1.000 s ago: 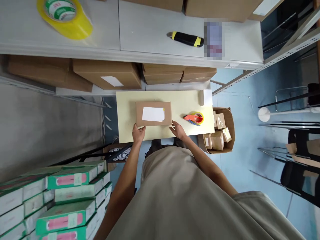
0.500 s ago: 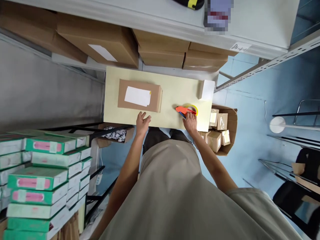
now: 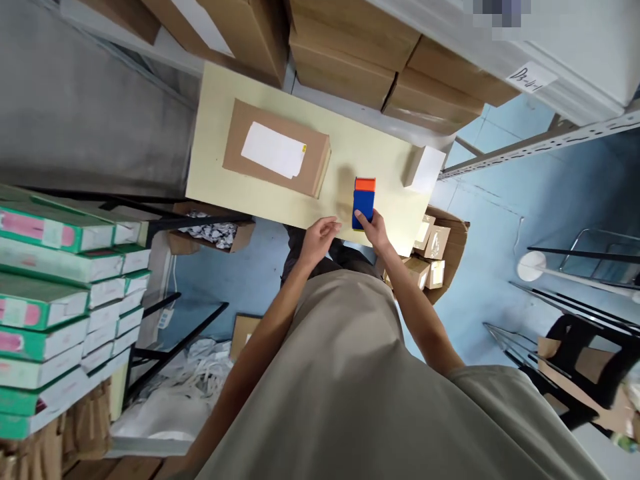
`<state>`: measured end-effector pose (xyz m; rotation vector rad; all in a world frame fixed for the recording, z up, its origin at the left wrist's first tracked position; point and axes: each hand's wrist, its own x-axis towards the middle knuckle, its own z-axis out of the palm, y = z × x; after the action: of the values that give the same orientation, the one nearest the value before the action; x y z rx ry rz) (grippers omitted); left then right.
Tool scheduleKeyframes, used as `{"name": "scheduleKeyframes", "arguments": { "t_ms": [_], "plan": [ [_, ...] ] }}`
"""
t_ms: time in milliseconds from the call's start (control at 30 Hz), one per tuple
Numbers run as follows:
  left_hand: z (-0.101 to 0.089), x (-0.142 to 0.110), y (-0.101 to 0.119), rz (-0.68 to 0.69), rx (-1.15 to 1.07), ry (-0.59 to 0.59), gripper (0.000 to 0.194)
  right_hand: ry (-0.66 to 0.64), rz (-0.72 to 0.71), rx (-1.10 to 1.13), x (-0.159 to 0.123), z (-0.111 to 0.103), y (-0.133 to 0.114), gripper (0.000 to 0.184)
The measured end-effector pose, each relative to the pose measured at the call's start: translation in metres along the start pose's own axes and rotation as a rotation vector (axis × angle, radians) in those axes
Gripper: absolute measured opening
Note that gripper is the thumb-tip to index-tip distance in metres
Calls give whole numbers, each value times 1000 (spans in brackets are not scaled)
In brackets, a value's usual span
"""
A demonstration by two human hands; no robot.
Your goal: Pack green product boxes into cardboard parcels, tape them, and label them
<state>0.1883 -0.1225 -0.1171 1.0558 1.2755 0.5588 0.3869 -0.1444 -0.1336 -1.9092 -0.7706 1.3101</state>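
My right hand [image 3: 376,232] is closed around a blue and orange tape dispenser [image 3: 363,205], held upright over the front part of the cream table [image 3: 280,203]. The thumb lies across its blue side. Just left of the dispenser, my left hand [image 3: 319,240] hovers at the table's front edge, fingers loosely curled and a little apart, with nothing visible in them. A brown cardboard box [image 3: 277,148] with a white label [image 3: 274,150] lies on the left half of the table, apart from both hands.
A small white box [image 3: 425,168] stands at the table's right end. Beyond it, an open carton [image 3: 456,257] holds several small parcels. Large cartons [image 3: 345,70] fill the shelf behind. Green and white boxes [image 3: 45,300] are stacked at the left; a chair [image 3: 583,360] is at the right.
My right hand has let go of the cardboard box, taken hold of the tape dispenser and lifted it leftward. My left hand has left the box and moved right. The view has turned.
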Motion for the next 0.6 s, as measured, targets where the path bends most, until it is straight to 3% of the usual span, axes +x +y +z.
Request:
{"name": "scheduleKeyframes", "arguments": {
  "t_ms": [67,167,333,500,600],
  "plan": [
    [10,-9,6,58,17,5,32,-108,-2,294,-14,15,-12,60],
    [3,-18,17,107,138,89,29,-164,18,466,-34,35,-29,62],
    [-26,-29,32,157,241,84,23,-197,21,497,-52,48,-44,62],
    [-35,-38,36,133,271,4,26,-185,41,446,-56,50,-51,61],
    [-40,-43,35,110,305,-28,31,-250,117,470,-55,48,-50,63]
  ]
}}
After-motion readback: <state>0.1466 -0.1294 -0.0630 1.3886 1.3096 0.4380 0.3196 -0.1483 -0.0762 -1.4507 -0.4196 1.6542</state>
